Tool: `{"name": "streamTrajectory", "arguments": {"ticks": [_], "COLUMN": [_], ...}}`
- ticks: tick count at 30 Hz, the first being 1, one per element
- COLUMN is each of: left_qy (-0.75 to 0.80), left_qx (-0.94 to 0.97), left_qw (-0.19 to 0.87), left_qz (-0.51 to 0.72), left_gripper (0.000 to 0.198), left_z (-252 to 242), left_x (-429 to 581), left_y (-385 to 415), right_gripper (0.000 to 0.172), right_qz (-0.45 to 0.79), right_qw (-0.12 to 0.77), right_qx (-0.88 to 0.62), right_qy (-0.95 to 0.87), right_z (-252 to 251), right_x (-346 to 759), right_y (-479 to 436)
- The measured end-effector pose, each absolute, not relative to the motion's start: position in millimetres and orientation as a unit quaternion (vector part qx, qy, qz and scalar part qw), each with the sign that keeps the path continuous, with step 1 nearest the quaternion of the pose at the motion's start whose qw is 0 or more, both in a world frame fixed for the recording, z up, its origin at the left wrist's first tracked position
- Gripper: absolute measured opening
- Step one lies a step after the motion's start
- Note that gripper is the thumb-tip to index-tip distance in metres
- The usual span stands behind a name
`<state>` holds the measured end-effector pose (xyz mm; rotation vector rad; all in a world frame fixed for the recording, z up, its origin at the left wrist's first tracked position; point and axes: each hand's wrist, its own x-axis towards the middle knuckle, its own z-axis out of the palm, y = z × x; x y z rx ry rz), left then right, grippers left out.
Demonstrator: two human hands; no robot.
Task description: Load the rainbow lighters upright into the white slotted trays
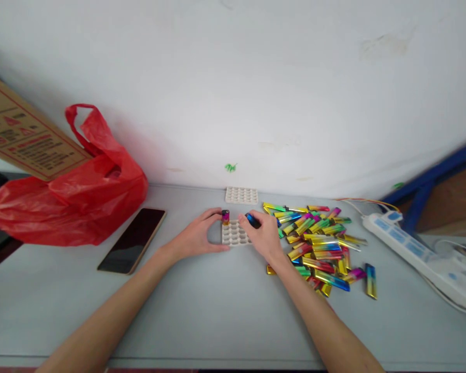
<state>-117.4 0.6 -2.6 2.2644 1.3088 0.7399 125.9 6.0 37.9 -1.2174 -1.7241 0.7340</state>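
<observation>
A small white tray (235, 234) with rows of round holes lies on the grey table between my hands. One colourful lighter (226, 216) stands upright in its far left corner. My left hand (197, 235) rests against the tray's left edge, fingers curled round it and touching that lighter. My right hand (264, 235) is at the tray's right side, closed on a dark blue lighter (252, 219) held over the tray's far right corner. A pile of several shiny multicoloured lighters (320, 243) lies just right of my right hand.
A second white holed tray (241, 195) lies by the wall. A black phone (133, 239) and a red plastic bag (73, 197) are at the left, under a cardboard box (19, 134). A white power strip (419, 254) with cables lies at the right.
</observation>
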Motion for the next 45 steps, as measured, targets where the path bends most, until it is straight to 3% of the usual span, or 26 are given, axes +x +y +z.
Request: {"name": "streamTrajectory", "arguments": {"ticks": [8, 17, 24, 30, 38, 45], "left_qy": [0.472, 0.48, 0.48, 0.486, 0.478, 0.478], "left_qx": [0.817, 0.814, 0.815, 0.814, 0.818, 0.817], "left_qw": [0.209, 0.208, 0.202, 0.193, 0.196, 0.199], "left_qz": [0.258, 0.252, 0.254, 0.251, 0.251, 0.252], "left_gripper": [0.077, 0.079, 0.075, 0.077, 0.078, 0.081], "left_z": [2.5, 1.6, 4.2, 4.0, 4.1, 1.8], "left_x": [-117.1, -117.3, -116.2, -115.3, -114.2, -114.5], "left_y": [-2.3, -4.3, -8.9, -9.6, -11.7, -11.9], "right_gripper": [0.034, 0.045, 0.033, 0.039, 0.036, 0.036], "right_qz": [0.268, 0.262, 0.254, 0.241, 0.199, 0.191], "right_qw": [0.431, 0.432, 0.425, 0.424, 0.404, 0.362], "right_qx": [-0.512, -0.498, -0.513, -0.514, -0.407, -0.428], "right_qy": [-0.693, -0.705, -0.701, -0.706, -0.795, -0.806], "right_z": [36.4, 41.2, 35.1, 33.7, 30.3, 24.3], "right_x": [132.6, 129.0, 133.0, 134.4, 132.4, 127.6], "right_y": [1.3, -8.3, -2.5, -1.0, -5.4, -7.5]}}
